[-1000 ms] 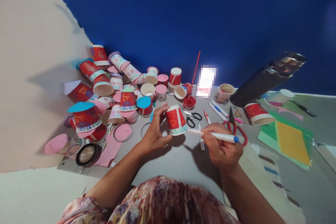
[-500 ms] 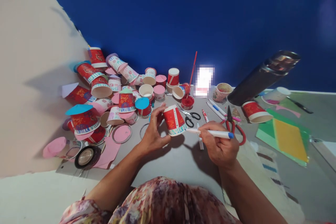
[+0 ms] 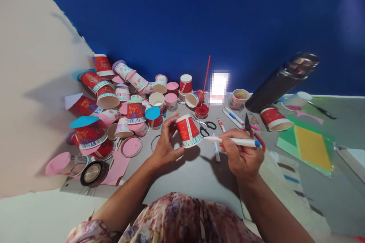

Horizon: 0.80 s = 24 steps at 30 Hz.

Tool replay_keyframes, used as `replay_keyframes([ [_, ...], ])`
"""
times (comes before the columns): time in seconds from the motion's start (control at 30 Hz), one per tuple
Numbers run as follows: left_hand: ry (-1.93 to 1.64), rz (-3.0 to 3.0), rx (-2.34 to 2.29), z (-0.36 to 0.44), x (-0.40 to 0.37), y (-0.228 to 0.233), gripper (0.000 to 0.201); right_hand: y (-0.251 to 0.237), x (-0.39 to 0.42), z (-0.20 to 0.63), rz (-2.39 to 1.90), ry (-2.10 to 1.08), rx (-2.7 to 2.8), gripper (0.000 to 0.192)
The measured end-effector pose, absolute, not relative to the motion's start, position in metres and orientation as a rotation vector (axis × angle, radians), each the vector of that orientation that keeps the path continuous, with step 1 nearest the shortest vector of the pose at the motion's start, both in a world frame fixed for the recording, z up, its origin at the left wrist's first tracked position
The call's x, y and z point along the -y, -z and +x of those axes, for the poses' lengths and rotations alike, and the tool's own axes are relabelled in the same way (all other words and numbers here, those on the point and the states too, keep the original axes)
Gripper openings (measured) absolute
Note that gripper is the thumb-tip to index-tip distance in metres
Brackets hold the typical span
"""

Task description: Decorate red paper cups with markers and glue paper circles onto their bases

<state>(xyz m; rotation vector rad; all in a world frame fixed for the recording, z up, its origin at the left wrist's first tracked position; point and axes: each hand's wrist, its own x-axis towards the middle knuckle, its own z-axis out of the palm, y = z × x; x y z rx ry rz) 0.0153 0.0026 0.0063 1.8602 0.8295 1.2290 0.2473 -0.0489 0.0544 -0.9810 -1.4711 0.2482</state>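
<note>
My left hand (image 3: pixel 168 142) is closed around a red and white paper cup (image 3: pixel 187 127), held tilted above the table with its base up. Teal strokes run along the white band near the cup's rim. In my right hand (image 3: pixel 242 153) is a white marker with a blue end (image 3: pixel 234 141), gripped like a pen. Its tip is at the cup's lower right edge; whether it touches I cannot tell. Behind the cup lie black-handled scissors (image 3: pixel 205 125). A white marker cap or stick (image 3: pixel 216 152) rests beneath the marker.
Decorated paper cups (image 3: pixel 87 131) are heaped at the left, beside a roll of black tape (image 3: pixel 94 172). Several markers (image 3: pixel 232 117), red-handled pliers (image 3: pixel 258 140) and a dark flask (image 3: pixel 281 81) lie or stand at the right. Green and yellow sheets (image 3: pixel 312 148) lie farther right.
My right hand with the marker has shifted slightly right, its tip moving a little along or off the cup's edge. My left hand still holds the cup. The whole view has shifted slightly.
</note>
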Motion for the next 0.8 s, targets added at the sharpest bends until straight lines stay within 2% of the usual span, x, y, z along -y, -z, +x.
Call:
replay_keyframes([
  [0.47, -1.232, 1.816, -0.836, 0.017, -0.001, -0.008, 0.084, -0.049, 0.046, 0.25, -0.993, -0.31, 1.53, 0.013],
  [0.63, -1.256, 1.69, -0.781, 0.018, -0.001, -0.01, 0.083, -0.046, 0.046, 0.249, -1.0, -0.383, 1.321, 0.01],
  [0.7, -1.259, 1.587, -0.765, 0.018, -0.001, -0.013, 0.083, -0.046, 0.045, 0.248, -0.989, -0.456, 1.317, 0.014],
  [0.8, -1.268, 1.449, -0.718, 0.019, 0.0, -0.017, 0.082, -0.048, 0.043, 0.246, -1.02, -0.402, 1.495, 0.019],
])
